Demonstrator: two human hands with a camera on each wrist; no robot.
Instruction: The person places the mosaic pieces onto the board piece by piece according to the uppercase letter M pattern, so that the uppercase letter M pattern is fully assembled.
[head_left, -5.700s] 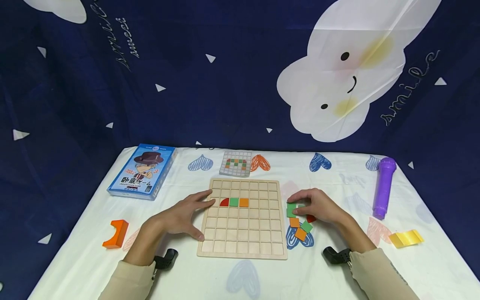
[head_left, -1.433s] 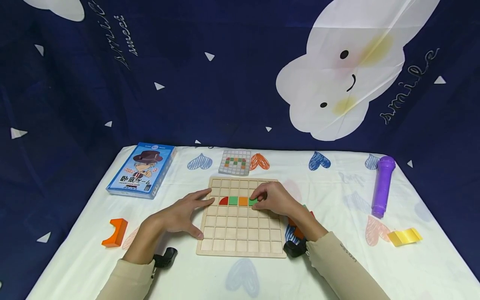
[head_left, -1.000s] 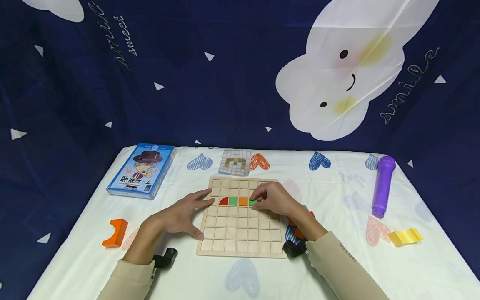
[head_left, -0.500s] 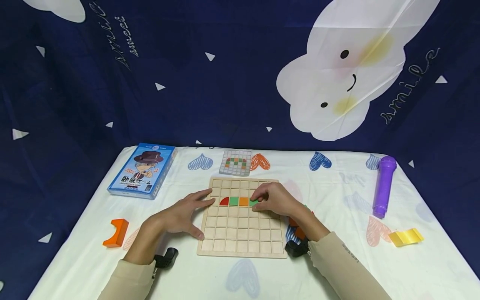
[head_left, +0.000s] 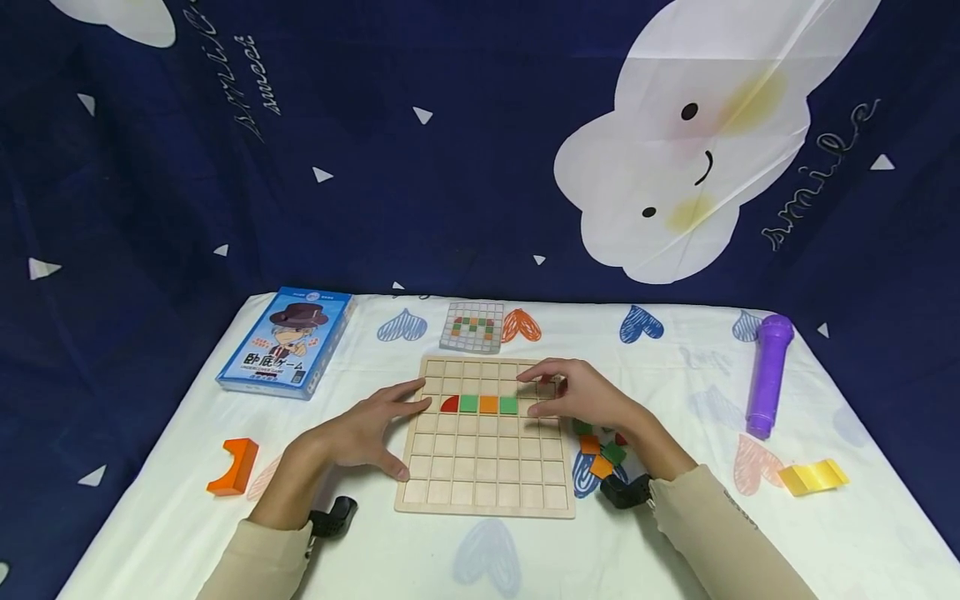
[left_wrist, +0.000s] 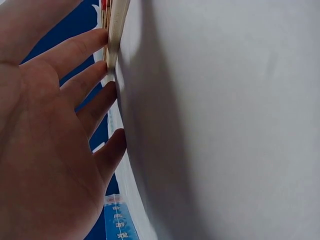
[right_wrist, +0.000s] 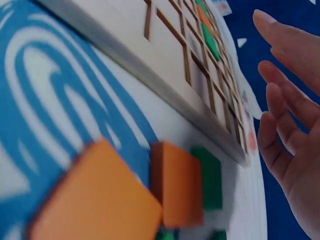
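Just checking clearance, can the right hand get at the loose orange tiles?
Likely yes: the right hand looks empty, and the orange tiles lie close by, beside the board, apparently uncovered.

I see a tan gridded board [head_left: 486,468], red, green and orange tiles [head_left: 488,405], and a white tablecloth [head_left: 390,558] (blue scribbled hearts [head_left: 641,324]!).

Dark navy curtain [head_left: 465,208] right behind table [head_left: 375,558], fills whole back from where I'm standing. Big white cloud [head_left: 637,150] printed on it, tilted smiley face, yellowish cheeks, fold creases showing lol. Small white triangles [head_left: 423,116] scattered around, loopy "smile" lettering [head_left: 807,192] too. White tablecloth [head_left: 675,375], blue and orange hearts [head_left: 641,323]. Light pretty soft, blurry shadows.
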